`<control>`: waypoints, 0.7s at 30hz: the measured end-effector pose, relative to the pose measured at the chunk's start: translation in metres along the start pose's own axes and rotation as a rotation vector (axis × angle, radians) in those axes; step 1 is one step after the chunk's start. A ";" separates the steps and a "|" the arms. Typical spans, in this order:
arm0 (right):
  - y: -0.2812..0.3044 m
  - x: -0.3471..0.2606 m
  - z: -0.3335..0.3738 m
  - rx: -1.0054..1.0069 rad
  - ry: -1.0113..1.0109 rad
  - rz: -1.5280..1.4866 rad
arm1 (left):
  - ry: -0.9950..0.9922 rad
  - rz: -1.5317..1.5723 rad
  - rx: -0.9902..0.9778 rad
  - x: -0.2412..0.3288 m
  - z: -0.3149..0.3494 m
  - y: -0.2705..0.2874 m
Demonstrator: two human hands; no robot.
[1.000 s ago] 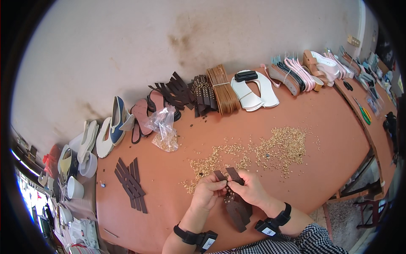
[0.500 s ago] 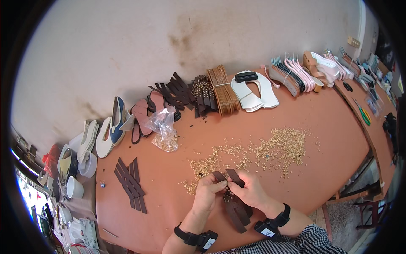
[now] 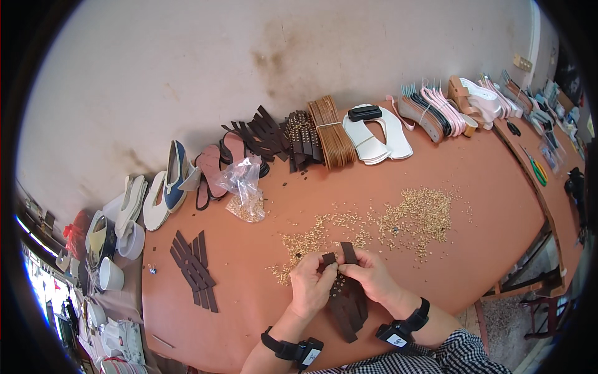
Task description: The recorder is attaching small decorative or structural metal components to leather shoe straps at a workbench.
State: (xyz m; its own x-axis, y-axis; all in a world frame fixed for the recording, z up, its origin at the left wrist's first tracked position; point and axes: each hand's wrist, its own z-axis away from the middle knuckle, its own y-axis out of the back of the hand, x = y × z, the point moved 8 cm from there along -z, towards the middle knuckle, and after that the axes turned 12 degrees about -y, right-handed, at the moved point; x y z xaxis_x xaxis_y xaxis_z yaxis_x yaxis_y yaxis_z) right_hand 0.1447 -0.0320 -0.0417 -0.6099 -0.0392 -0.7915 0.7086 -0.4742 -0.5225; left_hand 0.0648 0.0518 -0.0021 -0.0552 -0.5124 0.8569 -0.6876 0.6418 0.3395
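Observation:
Both hands work on a dark brown slotted strap piece (image 3: 346, 315), possibly a leather shoe upper, which hangs toward me with small shiny studs across its middle. My left hand (image 3: 310, 287) is closed on one upper strip, its thumb pressed near the studs. Pinched close beside it, my right hand (image 3: 375, 279) grips another strip, whose end sticks up between the hands. Whether a loose stud sits between the fingertips is hidden. Just beyond the hands, gold-coloured studs (image 3: 425, 213) lie scattered over the brown tabletop (image 3: 249, 324).
More slotted brown pieces (image 3: 194, 274) lie at the left. A clear plastic bag (image 3: 245, 187) holds more gold bits. Along the wall stand a studded strap bundle (image 3: 303, 140), a tied tan bundle (image 3: 333, 134), white sole-shaped pieces (image 3: 395, 140) and shoes (image 3: 174, 177). Green-handled pliers (image 3: 537, 171) lie far right.
The strap piece has turned slightly in my hands, and its right strip now stands higher. My fingers have shifted a little around the studded part. The view has moved slightly.

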 end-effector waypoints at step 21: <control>0.001 -0.009 0.003 -0.021 0.006 -0.074 | 0.075 -0.911 -0.388 -0.038 -0.010 0.061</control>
State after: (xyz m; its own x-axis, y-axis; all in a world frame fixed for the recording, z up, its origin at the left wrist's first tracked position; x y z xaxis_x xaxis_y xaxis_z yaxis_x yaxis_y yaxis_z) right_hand 0.1503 -0.0351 -0.0340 -0.6589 0.0006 -0.7522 0.6690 -0.4568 -0.5863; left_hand 0.0322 0.1162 -0.0098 0.4317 -0.8740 0.2233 -0.1596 0.1696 0.9725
